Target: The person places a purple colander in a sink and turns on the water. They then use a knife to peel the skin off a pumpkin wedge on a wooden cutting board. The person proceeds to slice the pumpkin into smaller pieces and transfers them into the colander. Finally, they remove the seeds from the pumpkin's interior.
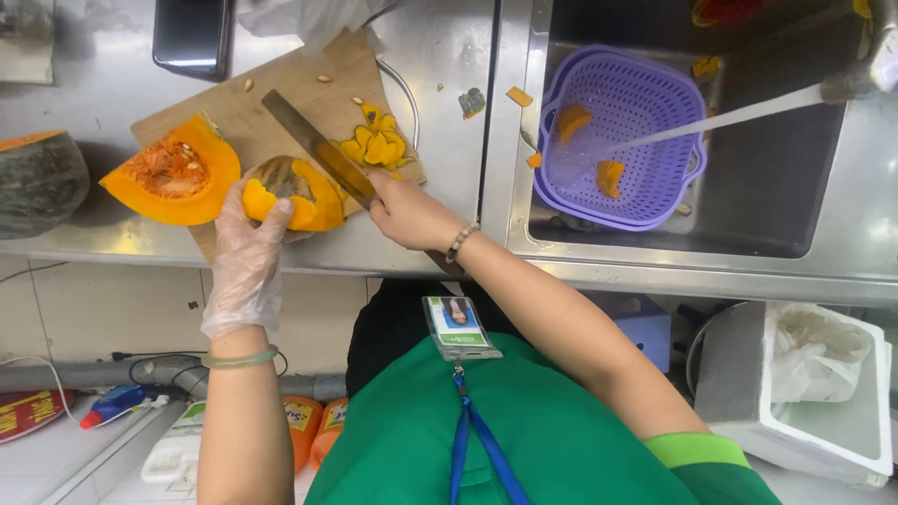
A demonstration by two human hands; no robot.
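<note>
Knife [313, 148] handle hidden inside right hand [407, 213]; pumpkin piece [295, 192] under gloved left hand [248, 234].

Knife [313, 148] handle hidden inside right hand [407, 213]. Pumpkin piece [292, 194] near side covered by gloved left hand [249, 234]. Left of cutting board [271, 93]: dark pumpkin half [37, 182] cut off by left edge. Above board: dark flat device [192, 36] cut by top edge. Far right of board: tap [870, 70] cut by right edge. Small scraps on tabletop [449, 56] too small to identify.
</note>
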